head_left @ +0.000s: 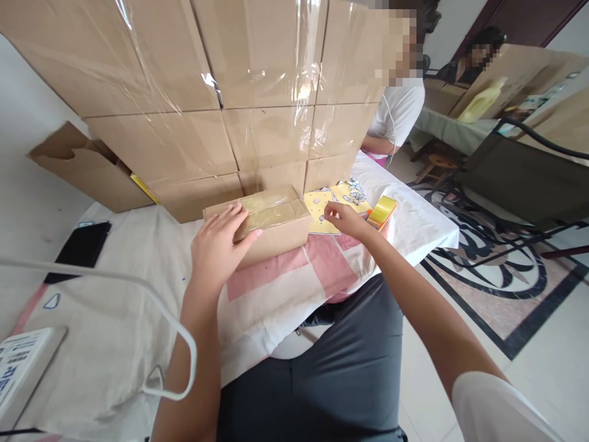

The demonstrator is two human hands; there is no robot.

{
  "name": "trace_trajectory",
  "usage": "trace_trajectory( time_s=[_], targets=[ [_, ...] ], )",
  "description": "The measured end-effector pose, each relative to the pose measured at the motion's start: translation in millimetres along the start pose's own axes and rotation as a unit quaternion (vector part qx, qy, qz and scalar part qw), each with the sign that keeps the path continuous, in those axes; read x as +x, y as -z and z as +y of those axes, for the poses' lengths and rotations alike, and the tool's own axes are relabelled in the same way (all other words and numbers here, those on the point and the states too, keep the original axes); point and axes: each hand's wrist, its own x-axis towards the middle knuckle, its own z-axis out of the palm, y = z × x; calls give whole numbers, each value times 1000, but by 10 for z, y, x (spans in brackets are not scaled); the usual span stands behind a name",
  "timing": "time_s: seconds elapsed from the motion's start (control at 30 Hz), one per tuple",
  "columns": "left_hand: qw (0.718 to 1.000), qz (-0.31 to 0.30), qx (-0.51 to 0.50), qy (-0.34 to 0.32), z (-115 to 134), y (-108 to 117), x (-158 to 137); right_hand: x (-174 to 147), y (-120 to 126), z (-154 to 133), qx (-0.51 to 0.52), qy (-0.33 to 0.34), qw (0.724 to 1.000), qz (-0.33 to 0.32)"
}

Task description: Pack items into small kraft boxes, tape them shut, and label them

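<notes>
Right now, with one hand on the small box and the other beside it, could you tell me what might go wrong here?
The left hand presses only the near end of the small box, so it might slide on the cloth. The right hand pinches at the box's far corner, seemingly on clear tape; loose tape could wrinkle or stick to itself. The tape roll sits close to the table edge and could be knocked off.

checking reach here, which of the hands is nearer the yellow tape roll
The right hand. It hovers just left of the yellow tape roll, apart from it. The left hand lies farther left, flat on the small cardboard box.
</notes>
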Motion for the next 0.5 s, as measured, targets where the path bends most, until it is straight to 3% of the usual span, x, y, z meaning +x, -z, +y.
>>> trace_trajectory(
  time_s=[0.1, 0.23, 0.3, 0.5],
  targets=[
    [998, 29, -52, 3, -239, 88, -66, -19, -81, -137, 149, 66, 986, 35],
    [993, 11, -114, -9, -520, 206, -145, 25, -246, -433, 434, 161, 887, -9],
    [992, 6, -125, -20, -590, 230, -165, 94, -264, -566, 468, 190, 862, -46],
    [989, 46, -135, -28, -589, 185, -167, 419, -102, -692, 470, 279, 829, -115]
  ],
)
